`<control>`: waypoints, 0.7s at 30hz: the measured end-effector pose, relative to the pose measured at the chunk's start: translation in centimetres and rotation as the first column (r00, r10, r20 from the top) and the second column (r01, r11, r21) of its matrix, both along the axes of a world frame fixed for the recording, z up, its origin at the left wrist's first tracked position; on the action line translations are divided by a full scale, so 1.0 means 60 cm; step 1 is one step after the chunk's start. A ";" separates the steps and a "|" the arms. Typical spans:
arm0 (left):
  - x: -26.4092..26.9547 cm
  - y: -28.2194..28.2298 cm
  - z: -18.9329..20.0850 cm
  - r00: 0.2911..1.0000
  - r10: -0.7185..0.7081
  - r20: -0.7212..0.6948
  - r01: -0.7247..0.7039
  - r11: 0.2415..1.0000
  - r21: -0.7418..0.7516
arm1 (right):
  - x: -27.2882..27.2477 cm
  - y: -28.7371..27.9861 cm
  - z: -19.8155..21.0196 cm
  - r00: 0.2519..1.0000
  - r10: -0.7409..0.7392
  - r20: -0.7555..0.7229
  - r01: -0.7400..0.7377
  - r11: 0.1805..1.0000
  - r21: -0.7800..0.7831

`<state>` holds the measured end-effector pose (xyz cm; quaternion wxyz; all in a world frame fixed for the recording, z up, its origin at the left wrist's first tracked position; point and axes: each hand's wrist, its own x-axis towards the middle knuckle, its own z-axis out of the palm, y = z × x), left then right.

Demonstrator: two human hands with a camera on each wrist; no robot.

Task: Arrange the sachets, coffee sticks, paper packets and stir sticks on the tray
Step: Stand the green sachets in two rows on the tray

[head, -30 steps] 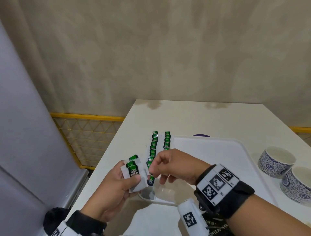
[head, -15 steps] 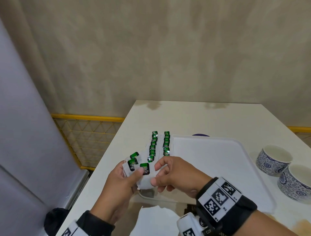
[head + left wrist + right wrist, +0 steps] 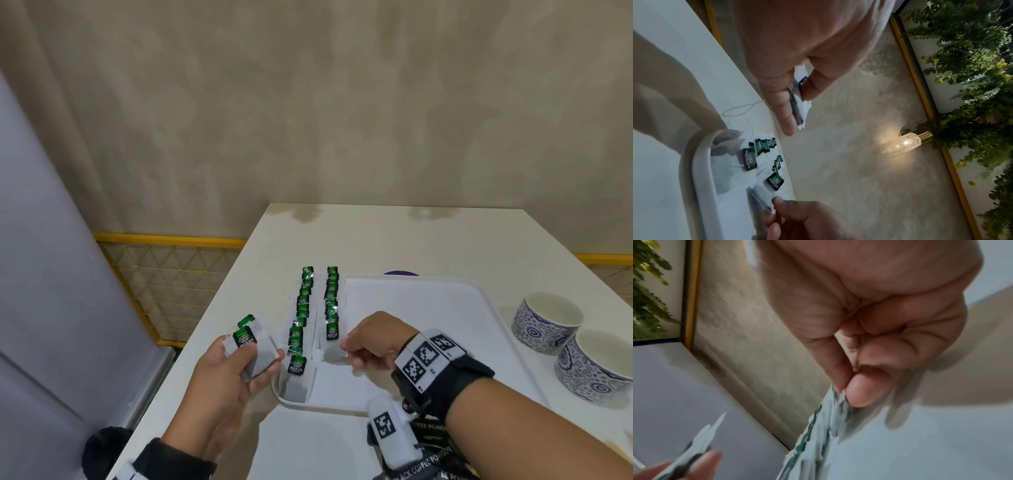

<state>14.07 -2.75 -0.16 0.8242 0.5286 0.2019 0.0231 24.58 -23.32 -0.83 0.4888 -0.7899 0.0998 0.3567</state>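
Two rows of white sachets with green tags [image 3: 301,308] lie along the left side of the white tray [image 3: 445,308]. My left hand [image 3: 236,363] hovers just left of the tray's near-left corner and grips a small stack of the same sachets [image 3: 255,346] between thumb and fingers, also seen edge-on as the held stack [image 3: 799,100]. My right hand [image 3: 346,346] is over the tray and pinches the white end of one sachet [image 3: 330,349] at the near end of the right row; the pinch [image 3: 844,391] shows in the right wrist view.
Two blue-patterned cups [image 3: 548,322] stand on the white table [image 3: 376,236] right of the tray. Black coffee powder packets [image 3: 424,459] lie under my right forearm. A purple object [image 3: 400,273] peeks behind the tray. A yellow mesh rail [image 3: 164,274] runs left of the table.
My right hand drew one sachet from the left hand's stack and carried it right and down onto the near end of the right row. The left hand stayed put.
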 end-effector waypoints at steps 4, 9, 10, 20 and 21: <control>-0.001 0.002 0.001 1.000 -0.006 0.002 0.006 1.000 -0.010 | 0.009 0.014 -0.006 1.000 -0.004 0.002 0.004 0.998 -0.068; -0.001 0.002 -0.001 1.000 -0.002 0.004 0.002 1.000 -0.017 | 0.009 0.018 -0.005 1.000 0.019 0.013 -0.018 0.993 -0.120; -0.001 0.001 -0.001 1.000 -0.002 0.000 0.002 1.000 -0.022 | 0.007 0.019 -0.003 1.000 0.018 -0.014 -0.020 0.994 -0.108; 0.003 -0.007 -0.003 0.999 -0.050 -0.003 0.050 0.998 -0.044 | 0.004 0.023 -0.004 1.000 0.000 -0.023 -0.002 0.995 -0.104; 0.003 -0.007 -0.003 0.999 -0.052 -0.004 0.052 0.998 -0.045 | 0.008 0.023 -0.010 1.000 0.000 0.005 0.000 0.994 -0.108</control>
